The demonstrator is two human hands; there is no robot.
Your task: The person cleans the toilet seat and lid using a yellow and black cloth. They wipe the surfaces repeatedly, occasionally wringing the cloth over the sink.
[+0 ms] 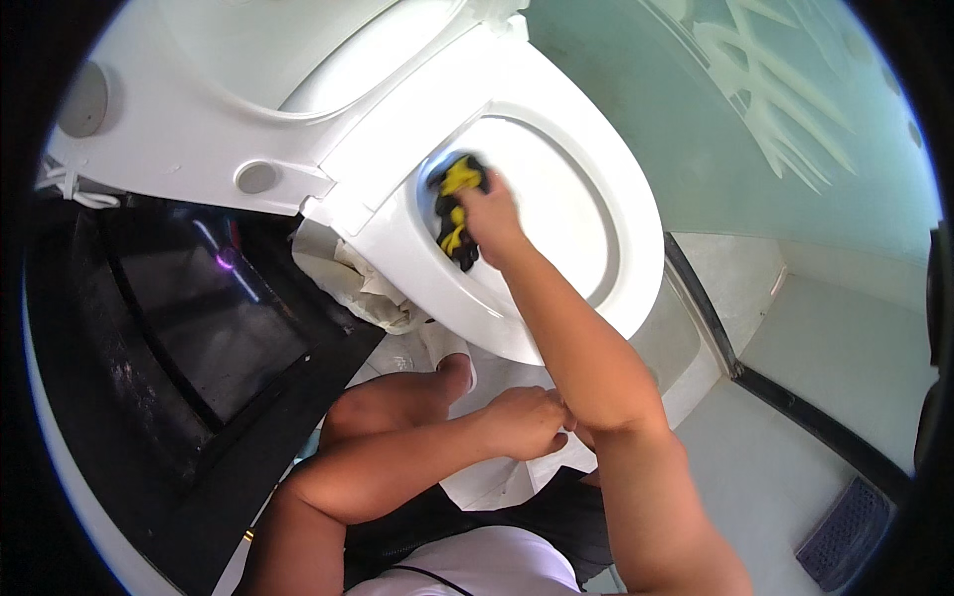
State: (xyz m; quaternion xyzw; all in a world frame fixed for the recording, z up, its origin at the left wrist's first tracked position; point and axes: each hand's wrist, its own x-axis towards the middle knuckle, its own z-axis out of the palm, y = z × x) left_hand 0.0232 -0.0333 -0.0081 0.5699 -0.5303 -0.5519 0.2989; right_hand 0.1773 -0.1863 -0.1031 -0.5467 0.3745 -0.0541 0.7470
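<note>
My right hand [496,220] reaches into the bowl of a white toilet [633,261], gripping a bunched black and yellow cloth [458,179]. The cloth lies against the bowl's inner wall on the left; the hand and cloth are slightly blurred. The toilet seat and lid [186,134] are raised. Near my right elbow, over my knees, my left hand [529,423] has its fingers curled; whether it holds anything cannot be told, as the right arm hides part of it.
A lined waste bin [317,261] with crumpled paper stands left of the toilet, beside a black glossy cabinet [201,298]. On the right are a frosted glass panel [708,149], a dark floor rail [805,421] and a dark textured mat [846,533].
</note>
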